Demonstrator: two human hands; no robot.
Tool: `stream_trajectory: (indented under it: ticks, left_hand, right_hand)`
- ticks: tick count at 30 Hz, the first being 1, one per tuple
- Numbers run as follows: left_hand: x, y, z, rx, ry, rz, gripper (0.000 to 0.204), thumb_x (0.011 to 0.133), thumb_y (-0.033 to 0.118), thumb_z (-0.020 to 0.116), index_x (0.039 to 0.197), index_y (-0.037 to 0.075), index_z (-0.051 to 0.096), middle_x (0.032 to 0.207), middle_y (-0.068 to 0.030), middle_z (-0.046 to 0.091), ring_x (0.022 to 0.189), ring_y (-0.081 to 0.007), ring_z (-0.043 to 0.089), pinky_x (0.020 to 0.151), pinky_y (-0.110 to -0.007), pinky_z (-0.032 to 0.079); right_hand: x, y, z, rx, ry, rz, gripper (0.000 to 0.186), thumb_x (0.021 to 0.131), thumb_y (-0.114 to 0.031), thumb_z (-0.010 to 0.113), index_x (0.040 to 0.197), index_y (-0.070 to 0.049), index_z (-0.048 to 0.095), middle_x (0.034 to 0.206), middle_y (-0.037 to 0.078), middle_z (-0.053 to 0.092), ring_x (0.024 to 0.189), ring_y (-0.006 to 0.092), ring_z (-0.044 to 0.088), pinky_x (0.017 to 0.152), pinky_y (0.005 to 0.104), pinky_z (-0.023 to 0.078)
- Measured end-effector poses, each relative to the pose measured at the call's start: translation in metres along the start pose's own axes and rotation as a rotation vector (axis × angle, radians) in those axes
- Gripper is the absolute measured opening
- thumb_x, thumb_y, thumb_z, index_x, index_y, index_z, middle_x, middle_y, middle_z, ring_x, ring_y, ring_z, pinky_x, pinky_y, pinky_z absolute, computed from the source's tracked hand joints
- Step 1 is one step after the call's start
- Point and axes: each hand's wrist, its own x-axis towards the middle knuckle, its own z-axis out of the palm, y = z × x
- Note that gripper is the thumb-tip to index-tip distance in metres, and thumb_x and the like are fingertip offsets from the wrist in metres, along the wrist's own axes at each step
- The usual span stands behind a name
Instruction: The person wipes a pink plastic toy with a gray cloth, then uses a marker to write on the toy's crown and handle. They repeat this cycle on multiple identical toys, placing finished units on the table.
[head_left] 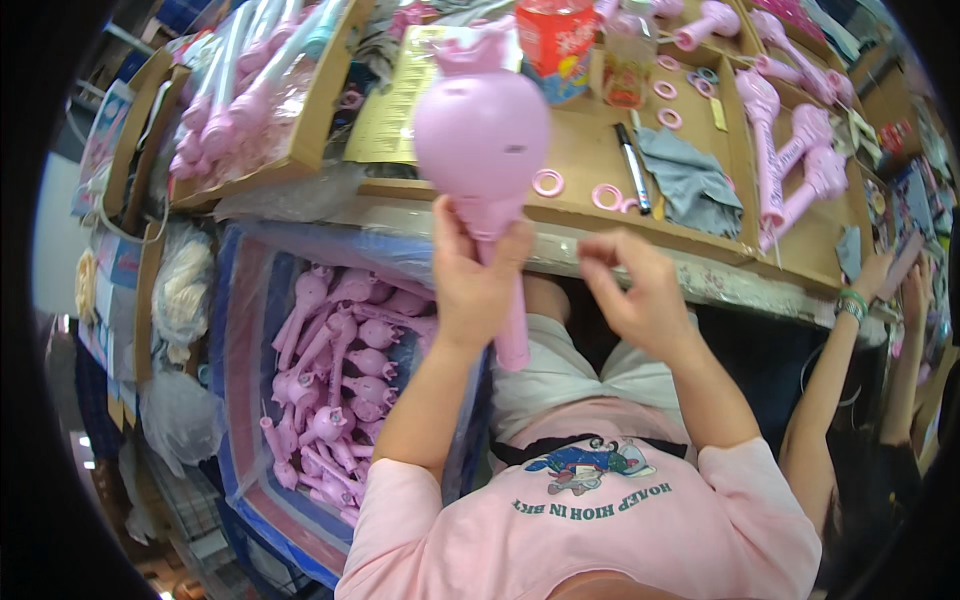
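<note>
My left hand (474, 280) is wrapped around the neck of a pink toy wand (482, 130), just below its round, balloon-like head. The wand stands nearly upright, its crown-shaped top pointing away from me and its handle hanging toward my lap. To the right of it, my right hand (632, 295) hovers apart from the wand near the bench edge. Its fingers are loosely bent, and I see nothing between them. A large blue-edged bag (240, 400) at my left holds a heap of similar pink wands (345, 370).
A cardboard tray (560, 213) on the bench holds pink rings (547, 182), a marker (632, 168), a grey cloth (690, 180) and bottles (630, 55). More wands (765, 140) lie in the right compartment. A box of clear-tubed wands (325, 130) stands left. A co-worker's arm (830, 370) is at right.
</note>
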Motion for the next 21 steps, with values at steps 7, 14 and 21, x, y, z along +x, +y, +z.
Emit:
stream_trajectory:
  ticks: [7, 14, 21]
  left_hand:
    - [0.005, -0.009, -0.011, -0.347, -0.149, -0.024, 0.026, 0.094, 0.024, 0.056, 0.109, 0.004, 0.048, 0.091, -0.0078, 0.058, 0.068, -0.0114, 0.052, 0.059, -0.025, 0.043]
    - [0.004, -0.015, -0.006, -0.371, -0.162, -0.010, 0.028, 0.095, 0.025, 0.054, 0.108, 0.002, 0.048, 0.092, -0.0089, 0.057, 0.067, -0.0122, 0.052, 0.058, -0.026, 0.043]
    - [0.003, -0.021, -0.006, -0.477, -0.210, -0.065, 0.028, 0.094, 0.024, 0.056, 0.108, 0.001, 0.048, 0.093, -0.0099, 0.057, 0.066, -0.0134, 0.053, 0.059, -0.026, 0.045]
  right_hand:
    - [0.084, 0.074, -0.080, -0.700, 0.087, 0.115, 0.026, 0.080, -0.021, 0.062, 0.098, -0.002, 0.064, 0.087, 0.018, 0.066, 0.086, 0.0322, 0.064, 0.077, 0.0420, 0.049]
    - [0.120, 0.126, -0.075, -0.774, -0.089, 0.282, 0.035, 0.080, -0.030, 0.057, 0.100, -0.003, 0.065, 0.093, 0.020, 0.067, 0.089, 0.0370, 0.064, 0.080, 0.0463, 0.050]
    - [0.164, 0.133, -0.042, -0.953, -0.291, 0.347, 0.026, 0.071, -0.015, 0.061, 0.094, -0.001, 0.067, 0.094, 0.021, 0.067, 0.091, 0.0360, 0.065, 0.076, 0.0448, 0.052]
